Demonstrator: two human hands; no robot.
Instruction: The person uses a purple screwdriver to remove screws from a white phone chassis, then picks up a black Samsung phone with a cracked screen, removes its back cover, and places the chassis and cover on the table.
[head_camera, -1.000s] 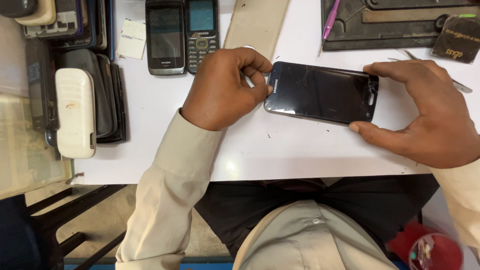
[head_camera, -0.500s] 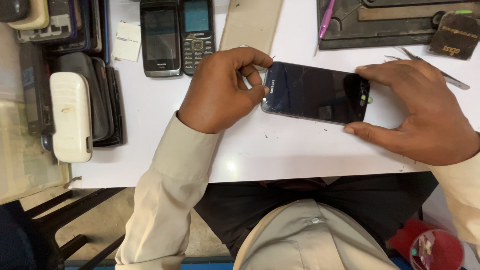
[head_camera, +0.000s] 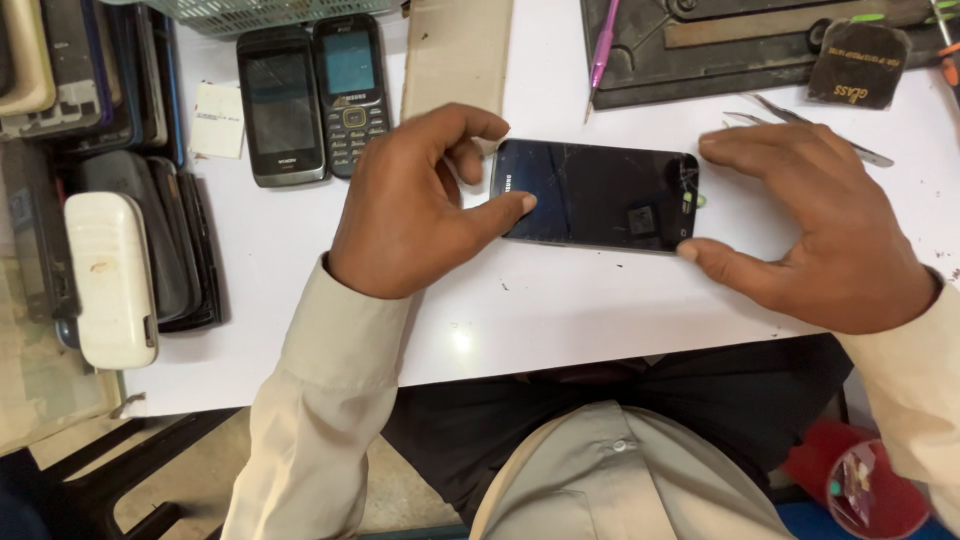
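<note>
A black smartphone (head_camera: 600, 195) with a cracked screen lies lengthwise over the white table (head_camera: 560, 310), screen up. My left hand (head_camera: 415, 205) grips its left end, with the thumb pressed on the glass and the other fingers curled round the far edge. My right hand (head_camera: 825, 230) pinches the right end between thumb at the near edge and fingers at the far edge. Both sleeves are beige.
Two old keypad phones (head_camera: 315, 100) lie at the back left beside a small paper slip (head_camera: 218, 120). Phone cases and a white case (head_camera: 110, 280) are stacked at the left edge. A cardboard strip (head_camera: 455, 50), dark work mat (head_camera: 720, 50), pink tool (head_camera: 602, 45) and tweezers (head_camera: 770, 108) lie behind.
My left thumb has moved onto the screen from the phone's left end. Both hands keep hold of the phone, which stays in about the same place.
</note>
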